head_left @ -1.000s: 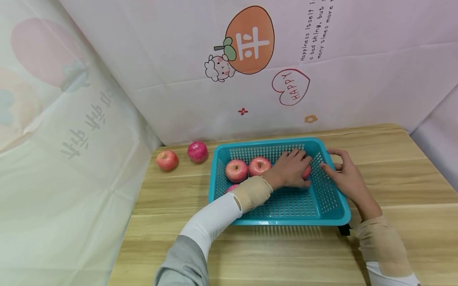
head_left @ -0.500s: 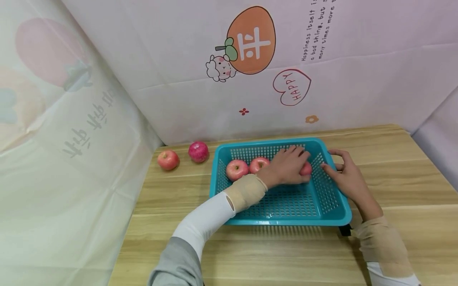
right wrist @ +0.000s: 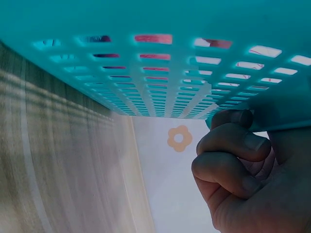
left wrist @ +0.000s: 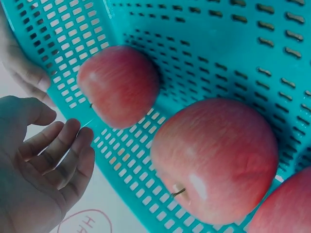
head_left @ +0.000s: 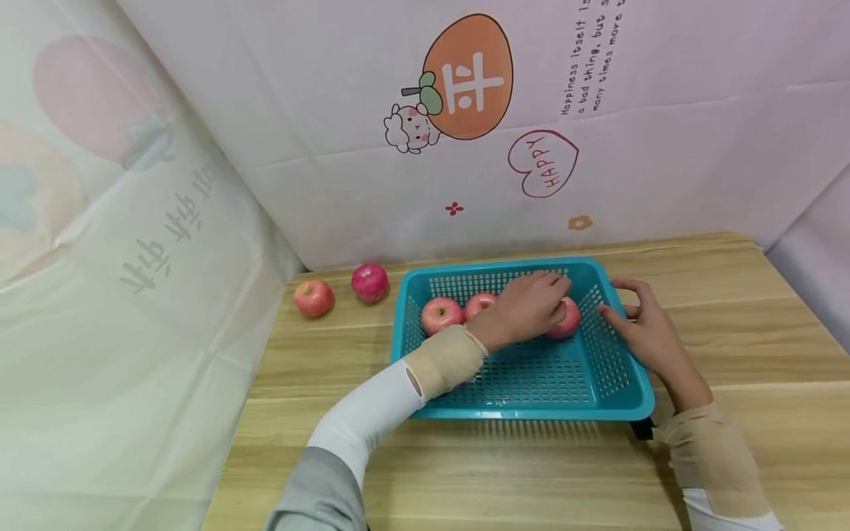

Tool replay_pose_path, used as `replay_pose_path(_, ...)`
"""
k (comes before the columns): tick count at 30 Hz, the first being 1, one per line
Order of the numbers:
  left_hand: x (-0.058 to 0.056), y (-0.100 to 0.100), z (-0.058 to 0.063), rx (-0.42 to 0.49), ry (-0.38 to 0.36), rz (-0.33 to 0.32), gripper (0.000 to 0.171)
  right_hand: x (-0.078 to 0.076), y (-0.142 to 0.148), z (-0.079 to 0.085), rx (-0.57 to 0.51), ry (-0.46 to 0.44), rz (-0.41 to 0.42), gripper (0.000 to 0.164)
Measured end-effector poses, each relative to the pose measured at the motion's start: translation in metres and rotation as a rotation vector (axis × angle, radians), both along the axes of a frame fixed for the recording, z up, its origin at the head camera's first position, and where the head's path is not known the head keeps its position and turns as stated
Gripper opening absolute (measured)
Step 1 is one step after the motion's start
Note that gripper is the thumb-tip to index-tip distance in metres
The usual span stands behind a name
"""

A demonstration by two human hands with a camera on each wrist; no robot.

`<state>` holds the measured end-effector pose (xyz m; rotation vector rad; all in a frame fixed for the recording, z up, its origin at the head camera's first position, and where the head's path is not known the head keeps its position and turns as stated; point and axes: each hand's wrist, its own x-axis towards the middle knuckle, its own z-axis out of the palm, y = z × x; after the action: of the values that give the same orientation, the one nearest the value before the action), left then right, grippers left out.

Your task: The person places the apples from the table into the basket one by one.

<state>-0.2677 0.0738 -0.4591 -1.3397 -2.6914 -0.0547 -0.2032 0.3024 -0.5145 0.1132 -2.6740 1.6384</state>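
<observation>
My left hand is over the blue-green plastic basket, just left of a red apple near its right end. In the left wrist view its fingers are loosely curled with nothing between them, apart from that apple. Two more apples, one at the left and one beside it, sit along the basket's back, the second partly covered by the hand. My right hand grips the basket's right rim, thumb inside and fingers outside. The right wrist view shows these fingers curled under the rim.
On the wooden table, left of the basket, lie another apple and a deep-pink round fruit. A printed white cloth hangs behind the table. My left forearm crosses the basket's front left corner.
My left hand has let go of the right-hand apple and drawn slightly left, so more of that apple shows. The right hand keeps its hold on the rim.
</observation>
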Motion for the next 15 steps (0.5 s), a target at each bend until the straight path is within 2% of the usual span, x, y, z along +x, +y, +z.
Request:
replay_pose_path(6,0.002,-0.008,0.011,0.016,-0.06,0.014,0.017,0.0,-0.001,-0.001,-0.001,-0.005,-0.003,0.068)
replay_pose_path(15,0.002,-0.026,0.021,0.054,-0.086,0.039,0.008,0.0,-0.001,-0.001,0.015,0.006,-0.009,0.069)
